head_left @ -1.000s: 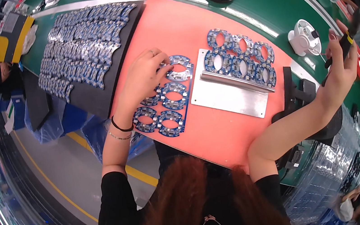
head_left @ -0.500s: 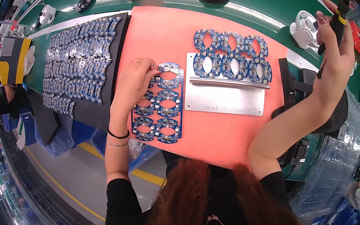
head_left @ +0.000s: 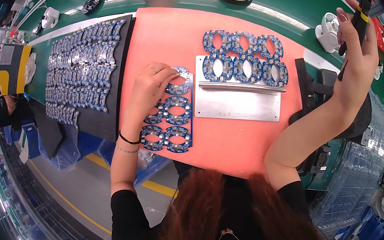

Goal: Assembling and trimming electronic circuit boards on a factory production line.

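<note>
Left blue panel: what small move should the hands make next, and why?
Perhaps the left hand should pinch the panel at its upper end: the hand is already there, the panel lies on the mat, and the right hand is busy holding a black tool.

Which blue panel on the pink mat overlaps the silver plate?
The right panel: its lower row lies over the silver plate. The left panel, by the left hand, lies off it.

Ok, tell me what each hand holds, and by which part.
Right hand: a black-and-yellow tool, by its lower, black part. Left hand: at the blue circuit panel; whether it grips cannot be told.
</note>
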`<state>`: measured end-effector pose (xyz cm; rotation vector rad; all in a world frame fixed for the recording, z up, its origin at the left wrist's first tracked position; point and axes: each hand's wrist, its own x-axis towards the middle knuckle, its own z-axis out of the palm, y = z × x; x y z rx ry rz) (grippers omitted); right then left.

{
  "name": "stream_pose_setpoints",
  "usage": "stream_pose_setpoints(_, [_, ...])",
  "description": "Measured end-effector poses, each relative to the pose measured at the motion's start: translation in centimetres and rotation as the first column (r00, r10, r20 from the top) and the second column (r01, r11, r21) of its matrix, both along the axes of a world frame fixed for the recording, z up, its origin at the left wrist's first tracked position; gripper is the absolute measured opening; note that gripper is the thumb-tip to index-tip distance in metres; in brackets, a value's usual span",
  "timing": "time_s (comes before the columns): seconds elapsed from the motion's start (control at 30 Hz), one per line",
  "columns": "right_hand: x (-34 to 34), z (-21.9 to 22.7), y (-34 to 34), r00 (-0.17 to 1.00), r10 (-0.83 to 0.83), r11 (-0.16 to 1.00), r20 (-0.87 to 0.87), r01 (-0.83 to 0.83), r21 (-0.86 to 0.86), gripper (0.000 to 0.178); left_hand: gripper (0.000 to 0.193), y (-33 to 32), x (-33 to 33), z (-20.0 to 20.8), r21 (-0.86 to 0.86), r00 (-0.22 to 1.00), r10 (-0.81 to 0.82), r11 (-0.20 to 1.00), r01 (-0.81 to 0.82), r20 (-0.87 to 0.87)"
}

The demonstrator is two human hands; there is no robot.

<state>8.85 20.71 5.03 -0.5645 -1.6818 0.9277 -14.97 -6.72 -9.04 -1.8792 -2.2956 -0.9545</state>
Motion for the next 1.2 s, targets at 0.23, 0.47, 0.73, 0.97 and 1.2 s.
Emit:
stream_pose_setpoints(0.23, [-0.2,0.1,-0.4,0.996,-0.068,0.998,0.051,0.069,-0.008,0.036,0.008,0.4,0.2,0.1,0.022,1.000,-0.010,1.000,0.009,0.018])
stream_pose_setpoints(0.47, [-0.2,0.3,-0.7,0.991,-0.086,0.996,0.107,0.090,-0.028,0.036,0.002,0.1,0.0,-0.5,-0.011,0.927,0.059,0.998,-0.059,0.370])
stream_pose_setpoints(0.73, [-0.1,0.0,0.2,1.000,-0.011,0.997,-0.022,0.009,-0.079,0.032,0.015,-3.3,-0.3,-0.5,0.495,0.071,-0.497,0.820,-0.286,0.865])
stream_pose_setpoints(0.97, [-0.4,0.0,0.1,0.999,-0.037,0.999,0.036,0.037,-0.001,0.038,0.020,-3.3,1.7,1.0,0.304,-0.305,-0.582,0.720,-0.623,0.754])
stream_pose_setpoints(1.2, [-0.5,0.1,-0.5,1.000,0.020,0.997,0.023,-0.022,0.070,0.038,0.018,-3.4,2.6,1.0,0.039,0.087,-0.008,0.935,-0.352,0.996])
